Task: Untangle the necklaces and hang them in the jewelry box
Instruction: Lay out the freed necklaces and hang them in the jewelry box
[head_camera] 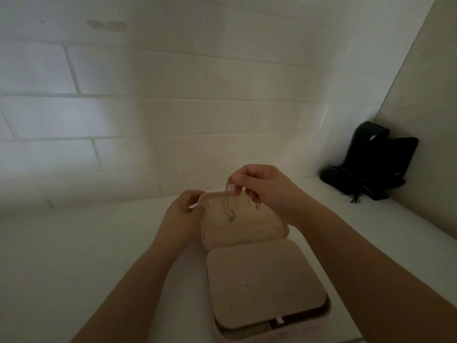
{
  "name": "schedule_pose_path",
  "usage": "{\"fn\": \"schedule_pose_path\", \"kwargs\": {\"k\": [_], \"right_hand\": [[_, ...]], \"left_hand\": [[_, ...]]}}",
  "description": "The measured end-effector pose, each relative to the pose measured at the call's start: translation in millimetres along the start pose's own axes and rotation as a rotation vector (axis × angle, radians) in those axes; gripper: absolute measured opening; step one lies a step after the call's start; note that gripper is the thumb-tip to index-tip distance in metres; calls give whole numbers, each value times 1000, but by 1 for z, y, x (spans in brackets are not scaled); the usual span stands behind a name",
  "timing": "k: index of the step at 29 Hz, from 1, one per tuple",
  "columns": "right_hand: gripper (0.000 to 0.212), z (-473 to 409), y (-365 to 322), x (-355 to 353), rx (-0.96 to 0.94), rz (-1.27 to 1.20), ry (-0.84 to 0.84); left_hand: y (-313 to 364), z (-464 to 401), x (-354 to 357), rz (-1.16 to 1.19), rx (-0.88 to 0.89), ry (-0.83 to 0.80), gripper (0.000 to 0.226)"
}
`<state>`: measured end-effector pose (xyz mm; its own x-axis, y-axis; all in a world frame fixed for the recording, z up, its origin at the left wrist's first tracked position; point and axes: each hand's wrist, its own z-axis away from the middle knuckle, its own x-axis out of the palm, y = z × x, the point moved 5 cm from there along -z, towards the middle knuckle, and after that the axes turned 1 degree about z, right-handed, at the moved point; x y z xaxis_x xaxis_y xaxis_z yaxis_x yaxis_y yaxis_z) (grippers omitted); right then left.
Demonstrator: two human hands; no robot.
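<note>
A pale pink jewelry box (262, 280) stands open on a white counter, its lid (247, 231) raised toward the wall. My left hand (184, 211) grips the lid's upper left edge. My right hand (262, 186) pinches a thin necklace chain (228, 201) at the lid's top rim. The chain hangs down inside the lid with a small pendant at its end. Another small piece (257, 206) dangles below my right fingers. A flat padded insert with small holes covers the box's base.
A white tiled wall rises right behind the box. A black device with a cord (368, 164) stands in the back right corner of the counter (74, 256). The counter's front edge runs just right of the box.
</note>
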<state>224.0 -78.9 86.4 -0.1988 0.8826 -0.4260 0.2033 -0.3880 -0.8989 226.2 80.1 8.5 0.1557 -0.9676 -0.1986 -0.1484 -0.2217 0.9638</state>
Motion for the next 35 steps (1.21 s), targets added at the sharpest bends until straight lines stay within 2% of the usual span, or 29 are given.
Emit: {"fn": "schedule_pose_path", "kwargs": {"k": [3, 7, 10, 15, 19, 25, 29, 35], "right_hand": [[18, -1, -8, -4, -67, -55, -13], [17, -3, -13, -3, -72, -3, -2], [17, -4, -16, 2, -79, 57, 35], [19, -2, -21, 10, -96, 188, 17], [17, -3, -14, 21, -98, 336, -29], [15, -3, -1, 24, -108, 492, 121], [19, 5, -4, 30, -184, 603, 247], [20, 20, -14, 36, -278, 695, 414]], "left_hand": [[16, 3, -3, 242, 26, -28, 25], [31, 7, -3, 323, 105, -97, 22], [30, 7, -1, 329, 108, -147, 18], [27, 10, 4, 178, 173, -189, 44], [31, 13, 4, 145, 225, -104, 32], [29, 9, -2, 91, 265, -75, 27], [31, 8, -1, 61, 293, -24, 14], [38, 13, 0, -6, 357, 81, 16]]}}
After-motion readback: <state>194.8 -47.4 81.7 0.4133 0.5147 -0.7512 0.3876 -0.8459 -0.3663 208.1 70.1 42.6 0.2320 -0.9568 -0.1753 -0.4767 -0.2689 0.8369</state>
